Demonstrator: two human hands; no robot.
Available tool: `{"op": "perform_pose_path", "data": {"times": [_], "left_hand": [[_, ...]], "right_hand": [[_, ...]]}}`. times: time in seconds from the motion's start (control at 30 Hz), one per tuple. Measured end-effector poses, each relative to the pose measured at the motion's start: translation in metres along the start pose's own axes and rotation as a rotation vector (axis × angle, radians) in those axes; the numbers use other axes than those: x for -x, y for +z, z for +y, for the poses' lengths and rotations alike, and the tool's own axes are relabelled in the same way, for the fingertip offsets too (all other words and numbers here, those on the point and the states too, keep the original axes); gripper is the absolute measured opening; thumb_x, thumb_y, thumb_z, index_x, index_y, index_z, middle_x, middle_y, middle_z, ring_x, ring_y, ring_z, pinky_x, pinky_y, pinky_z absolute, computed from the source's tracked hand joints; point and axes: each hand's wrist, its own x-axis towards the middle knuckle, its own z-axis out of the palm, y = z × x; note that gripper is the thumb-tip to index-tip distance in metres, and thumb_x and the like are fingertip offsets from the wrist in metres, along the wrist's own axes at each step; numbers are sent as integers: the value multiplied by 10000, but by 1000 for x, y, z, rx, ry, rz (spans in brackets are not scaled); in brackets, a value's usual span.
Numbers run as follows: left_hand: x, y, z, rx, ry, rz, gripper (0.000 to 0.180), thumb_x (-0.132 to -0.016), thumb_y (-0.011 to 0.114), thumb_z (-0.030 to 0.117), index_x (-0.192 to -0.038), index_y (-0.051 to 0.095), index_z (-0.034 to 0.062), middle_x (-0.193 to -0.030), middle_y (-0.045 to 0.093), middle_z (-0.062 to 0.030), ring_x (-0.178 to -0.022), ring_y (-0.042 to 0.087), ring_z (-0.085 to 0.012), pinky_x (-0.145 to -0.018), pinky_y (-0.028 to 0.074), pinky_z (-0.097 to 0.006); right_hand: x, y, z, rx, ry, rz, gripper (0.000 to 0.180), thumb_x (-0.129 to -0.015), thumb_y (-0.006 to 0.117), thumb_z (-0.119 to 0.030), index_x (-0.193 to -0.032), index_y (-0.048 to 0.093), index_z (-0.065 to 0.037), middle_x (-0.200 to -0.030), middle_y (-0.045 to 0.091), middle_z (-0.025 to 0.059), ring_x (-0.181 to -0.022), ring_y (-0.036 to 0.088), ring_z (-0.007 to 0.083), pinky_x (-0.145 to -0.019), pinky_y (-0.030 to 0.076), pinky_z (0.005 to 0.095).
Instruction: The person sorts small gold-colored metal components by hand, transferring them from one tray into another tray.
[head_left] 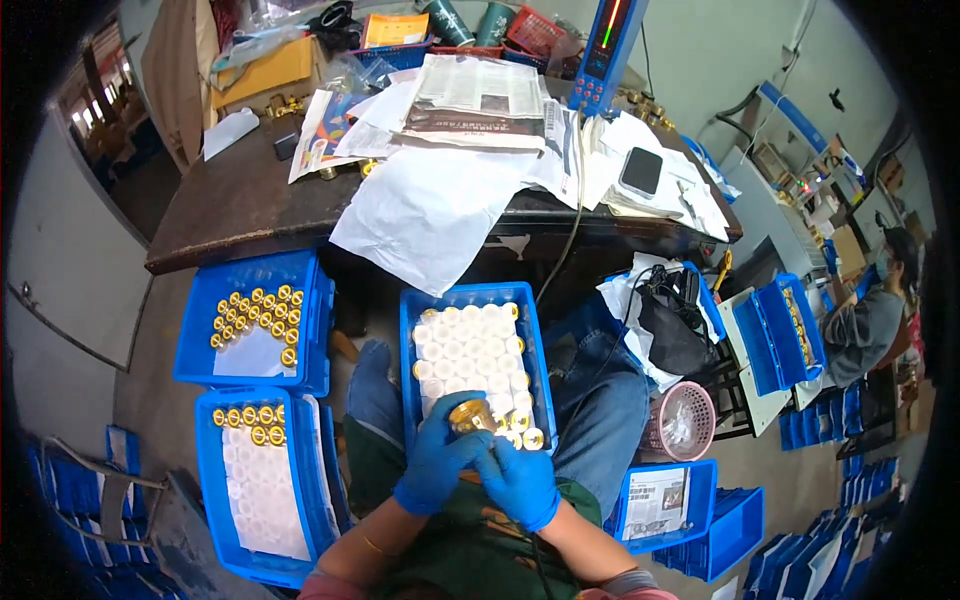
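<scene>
My left hand [438, 462], in a blue glove, is closed around a shiny brass fitting [468, 414] with a round end. Close against it is my right hand [520, 484], also gloved in blue, its fingers pinched together by the fitting's lower side; what they grip is hidden. Both hands are over the near end of a blue crate [408, 335] between my knees. Rows of white-capped pieces [460, 345] fill that crate. A few bare brass ends [532, 438] show at its near right corner.
At the left stand two blue crates, one with brass fittings [262, 312], the other with white-capped pieces [262, 490]. A dark desk [230, 195] with papers and a phone [641, 172] lies ahead. Right are a pink basket [654, 440] and a blue tray [700, 500]; a person [868, 320] sits beyond.
</scene>
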Motion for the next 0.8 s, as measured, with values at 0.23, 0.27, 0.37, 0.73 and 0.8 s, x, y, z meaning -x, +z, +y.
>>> {"op": "perform_pose_path", "data": {"times": [0.23,0.27,0.37,0.73,0.8], "left_hand": [[4,1,19,48,70,-182,604,-771,543,-19,-1320,293,5,-1219,454,-163,-1066,486,-203,-893,419,-309],[5,1,18,86,77,-151,633,-767,543,-27,-1334,265,17,-1205,460,-158,-1058,487,-202,-889,420,-308],[8,-8,8,106,68,-91,688,-757,555,-26,-1355,220,40,-1174,470,-145,-1031,495,-196,-877,425,-305],[34,-119,-4,-228,247,547,493,-729,638,36,-1172,422,18,-1073,500,-82,-963,506,-182,-860,417,-294],[50,-162,4,-518,312,780,521,-702,637,6,-1178,425,13,-1084,506,-111,-975,515,-210,-863,419,-307]], "right_hand": [[5,-4,3,-261,350,-144,187,-807,568,-232,-835,557,-47,-596,565,162,-511,563,331,-462,442,404],[7,-2,2,-259,352,-146,187,-807,568,-232,-835,557,-47,-596,565,162,-511,563,331,-462,442,404],[7,9,-2,-212,274,-195,206,-831,537,-256,-821,544,-50,-573,551,172,-502,560,336,-454,436,419],[3,26,-4,-94,188,-557,280,-846,531,-278,-780,567,-8,-539,548,167,-447,551,289,-441,426,375],[4,22,5,-162,306,-594,235,-877,499,-209,-835,583,6,-521,536,87,-423,525,156,-426,410,300]]}}
